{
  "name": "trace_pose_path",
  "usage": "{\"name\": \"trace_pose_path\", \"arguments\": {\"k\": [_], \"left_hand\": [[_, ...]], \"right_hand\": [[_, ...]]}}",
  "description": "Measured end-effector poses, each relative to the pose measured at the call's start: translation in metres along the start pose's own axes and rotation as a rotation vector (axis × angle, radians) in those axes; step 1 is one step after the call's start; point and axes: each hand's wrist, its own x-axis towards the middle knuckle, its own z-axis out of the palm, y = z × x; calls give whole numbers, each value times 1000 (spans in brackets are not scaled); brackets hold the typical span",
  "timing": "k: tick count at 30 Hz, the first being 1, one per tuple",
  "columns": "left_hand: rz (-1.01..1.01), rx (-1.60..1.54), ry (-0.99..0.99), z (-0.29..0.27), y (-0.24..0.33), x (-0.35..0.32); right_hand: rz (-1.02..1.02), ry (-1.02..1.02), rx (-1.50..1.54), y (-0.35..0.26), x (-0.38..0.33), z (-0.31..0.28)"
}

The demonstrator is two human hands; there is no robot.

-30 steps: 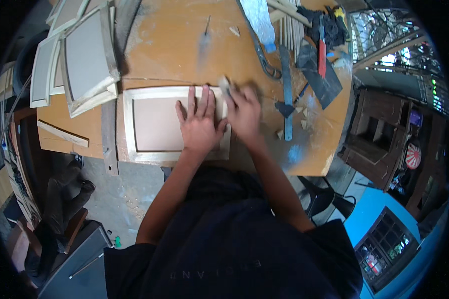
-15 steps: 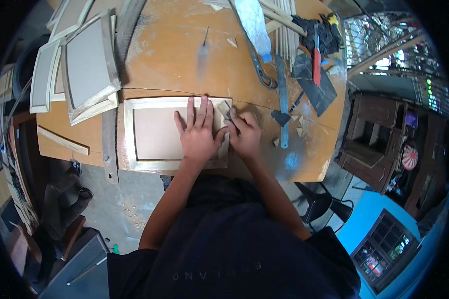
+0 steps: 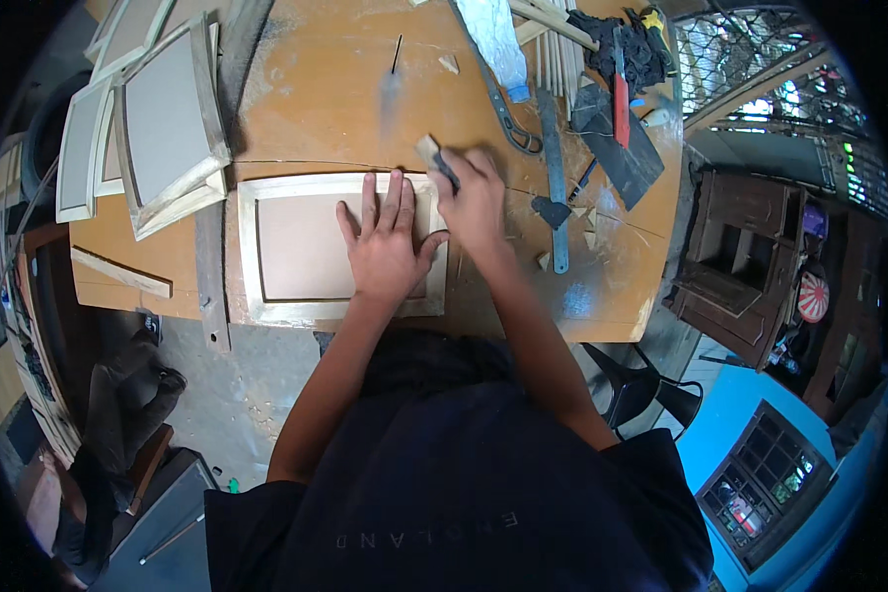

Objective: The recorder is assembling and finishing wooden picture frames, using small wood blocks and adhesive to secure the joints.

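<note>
A pale wooden framed panel (image 3: 248,242) lies flat on the workbench in front of me. My left hand (image 3: 383,259) presses palm-down on its right half, with fingers spread toward the far rail. My right hand (image 3: 476,202) is closed around a small wood block (image 3: 428,150) with a dark sheet, apparently sandpaper, against it. That hand is at the panel's far right corner, and the block's pale end juts past the far rail. Fingers hide part of the block, so whether it touches the frame cannot be seen.
More framed panels (image 3: 173,118) lean in a stack at the left of the orange-brown workbench (image 3: 306,109). To the right lie a metal ruler (image 3: 554,183), a handsaw (image 3: 508,128), a dark sheet (image 3: 627,163), wood scraps and a plastic bottle (image 3: 498,44). A person's legs (image 3: 118,395) show at lower left.
My right hand has moved with the block from the panel's right rail away from me to its far right corner. The left hand stays pressed on the panel. The view has shifted slightly.
</note>
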Motion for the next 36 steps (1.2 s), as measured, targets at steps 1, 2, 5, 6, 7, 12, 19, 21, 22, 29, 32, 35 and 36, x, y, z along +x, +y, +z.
{"name": "trace_pose_path", "arguments": {"k": [1,2,5,6,7,12,19,21,22,29,32,35,36], "left_hand": [[-7,14,-15,-1,-3,-3],[-13,31,-26,-3,-4,0],[11,52,-27,-2,-1,1],[17,44,-36,-1,1,-1],[13,13,-15,1,6,2],[-7,33,4,-2,-2,-2],[-5,7,15,1,-2,0],[-5,7,26,0,-3,-3],[7,-1,25,0,-2,-5],[-4,8,28,3,-6,-2],[6,9,6,1,-4,-2],[23,-6,37,5,1,1],[22,-4,35,4,-2,0]], "right_hand": [[9,-42,25,-2,-23,-6],[14,-82,51,-1,-32,-9],[-29,-19,23,3,-31,-10],[-18,-20,15,4,-23,-8],[-17,8,-6,8,-2,-5],[-119,67,103,-1,-40,-9],[-14,9,8,5,-17,-3],[-27,27,100,-7,-48,-14],[-29,27,100,-4,-39,-12],[24,29,110,-4,-37,-9],[8,22,29,-1,-34,-12],[43,50,-2,7,-10,-4],[14,95,17,5,-10,-1]]}}
